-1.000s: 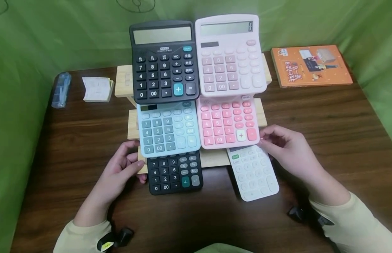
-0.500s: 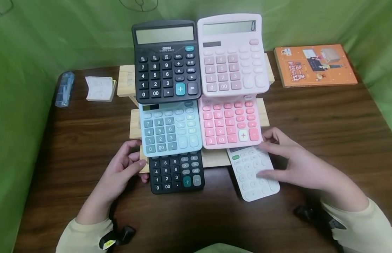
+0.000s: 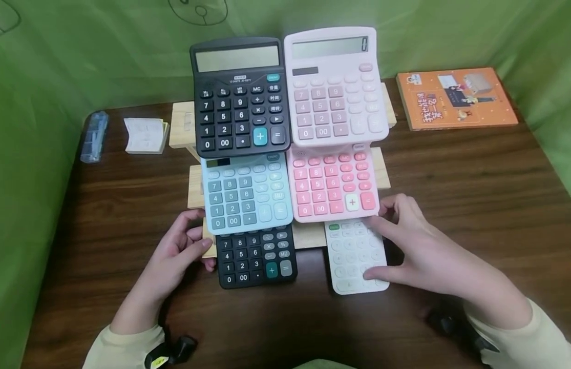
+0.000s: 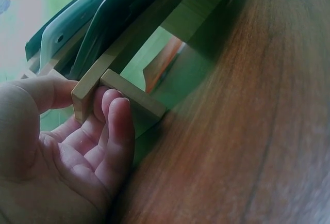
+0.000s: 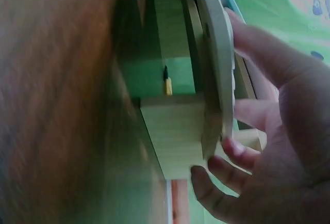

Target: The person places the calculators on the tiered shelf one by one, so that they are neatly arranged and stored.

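My left hand [image 3: 176, 251] grips the lower left end of a stepped wooden rack [image 3: 308, 236], thumb on top and fingers below, as the left wrist view shows. On the rack's lowest step, at the right, leans a white calculator [image 3: 347, 259], standing almost straight. My right hand [image 3: 419, 251] holds it by its right side, the thumb lying on the keys and other fingers at its edge. Beside it at the left leans a small black calculator [image 3: 257, 261]. Above are a blue calculator [image 3: 248, 202] and a pink calculator [image 3: 333, 187], which hide the tops of the lower ones.
On the top step stand a large black calculator [image 3: 239, 100] and a pale pink calculator [image 3: 336, 92]. An orange book [image 3: 456, 97] lies at the back right. A notepad [image 3: 145, 136] and a clear blue case [image 3: 94, 137] lie at the left. Green cloth [image 3: 128, 46] surrounds the table.
The white calculator has turned from slanting to nearly straight, its lower end shifting left. My right thumb has come down onto its keys. My left hand keeps its grip on the rack.
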`<state>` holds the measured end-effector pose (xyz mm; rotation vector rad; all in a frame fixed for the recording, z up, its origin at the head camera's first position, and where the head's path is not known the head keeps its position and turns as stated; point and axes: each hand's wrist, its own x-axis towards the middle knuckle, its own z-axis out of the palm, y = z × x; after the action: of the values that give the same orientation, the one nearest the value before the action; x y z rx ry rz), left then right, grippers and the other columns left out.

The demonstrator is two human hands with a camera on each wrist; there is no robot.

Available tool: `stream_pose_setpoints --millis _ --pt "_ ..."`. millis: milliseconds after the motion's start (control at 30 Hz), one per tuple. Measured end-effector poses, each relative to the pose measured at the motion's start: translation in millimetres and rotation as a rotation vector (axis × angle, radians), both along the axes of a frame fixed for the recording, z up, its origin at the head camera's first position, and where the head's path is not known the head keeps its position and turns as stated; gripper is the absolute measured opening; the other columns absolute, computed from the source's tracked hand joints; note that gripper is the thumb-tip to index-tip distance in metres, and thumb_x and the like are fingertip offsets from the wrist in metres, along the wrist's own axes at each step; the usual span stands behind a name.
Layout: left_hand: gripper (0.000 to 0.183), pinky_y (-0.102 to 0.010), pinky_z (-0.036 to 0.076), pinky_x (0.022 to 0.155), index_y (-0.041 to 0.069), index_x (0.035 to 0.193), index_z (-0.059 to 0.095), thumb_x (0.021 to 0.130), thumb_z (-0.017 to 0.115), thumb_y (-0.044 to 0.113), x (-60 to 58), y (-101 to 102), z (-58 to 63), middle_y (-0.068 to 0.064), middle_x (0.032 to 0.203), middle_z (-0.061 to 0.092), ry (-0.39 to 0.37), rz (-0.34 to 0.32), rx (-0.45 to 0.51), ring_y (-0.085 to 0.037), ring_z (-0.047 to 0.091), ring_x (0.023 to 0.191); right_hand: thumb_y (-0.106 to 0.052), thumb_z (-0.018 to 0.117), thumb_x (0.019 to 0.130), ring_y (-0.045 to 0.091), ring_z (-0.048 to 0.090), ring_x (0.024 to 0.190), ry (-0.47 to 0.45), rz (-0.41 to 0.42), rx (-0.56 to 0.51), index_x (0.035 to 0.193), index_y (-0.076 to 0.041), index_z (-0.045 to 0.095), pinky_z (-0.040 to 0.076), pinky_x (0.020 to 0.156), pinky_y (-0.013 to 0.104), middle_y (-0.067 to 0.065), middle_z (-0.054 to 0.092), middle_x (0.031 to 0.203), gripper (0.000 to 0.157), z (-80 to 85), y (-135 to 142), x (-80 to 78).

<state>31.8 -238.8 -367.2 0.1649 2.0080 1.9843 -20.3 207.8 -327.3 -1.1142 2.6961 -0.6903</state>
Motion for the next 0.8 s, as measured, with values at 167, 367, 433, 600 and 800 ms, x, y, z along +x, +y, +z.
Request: stream_pose_setpoints --millis 167,367,433,600,800 --pt "0.044 -0.044 0.059 0.058 0.008 0.138 0.031 0.099 0.047 -0.003 -1.7 0 0.7 -0.021 0.113 0.063 -0.002 0.003 -0.001 -0.035 0.063 0.063 -0.064 0.074 0.072 0.03 0.029 0.124 0.075 -0.016 0.053 0.136 -0.017 0.056 0.043 0.079 0.034 0.016 0.035 0.134 0.081 0.0 -7 2.8" --pt "0.043 -0.043 0.059 0.058 0.008 0.137 0.031 0.099 0.046 -0.003 -0.8 0 -1.3 -0.02 0.114 0.064 0.001 -0.004 0.003 -0.034 0.063 0.063 -0.063 0.069 0.078 0.034 0.026 0.129 0.094 -0.031 0.057 0.144 -0.025 0.047 0.043 0.083 0.042 0.018 0.031 0.14 0.08 -4.9 -14 5.9" --pt "0.043 -0.042 0.059 0.058 0.007 0.138 0.031 0.099 0.046 -0.004 -1.5 0 -1.3 -0.02 0.115 0.063 0.015 -0.002 -0.001 -0.034 0.063 0.063 -0.06 0.07 0.079 0.035 0.027 0.128 0.117 -0.041 0.022 0.14 -0.025 0.053 0.04 0.085 0.043 0.018 0.034 0.139 0.072 -6.4 -15 4.8" --pt "0.044 -0.043 0.059 0.058 0.007 0.138 0.03 0.099 0.046 -0.005 -0.9 -1 -0.8 -0.02 0.116 0.063 0.011 -0.007 0.003 -0.035 0.064 0.065 -0.053 0.071 0.082 0.033 0.036 0.115 0.156 -0.025 -0.073 0.132 -0.023 0.062 0.033 0.084 0.041 0.016 0.044 0.127 0.059 -9.7 -19 4.5" --pt "0.044 -0.043 0.059 0.059 0.009 0.139 0.031 0.099 0.047 -0.002 2.6 0 -3.3 -0.018 0.118 0.063 -0.008 0.013 -0.014 -0.034 0.064 0.066 -0.044 0.076 0.081 0.021 0.039 0.09 0.136 -0.001 -0.145 0.136 -0.025 0.058 0.026 0.074 0.031 0.003 0.049 0.102 0.06 -13.1 -27 8.4"
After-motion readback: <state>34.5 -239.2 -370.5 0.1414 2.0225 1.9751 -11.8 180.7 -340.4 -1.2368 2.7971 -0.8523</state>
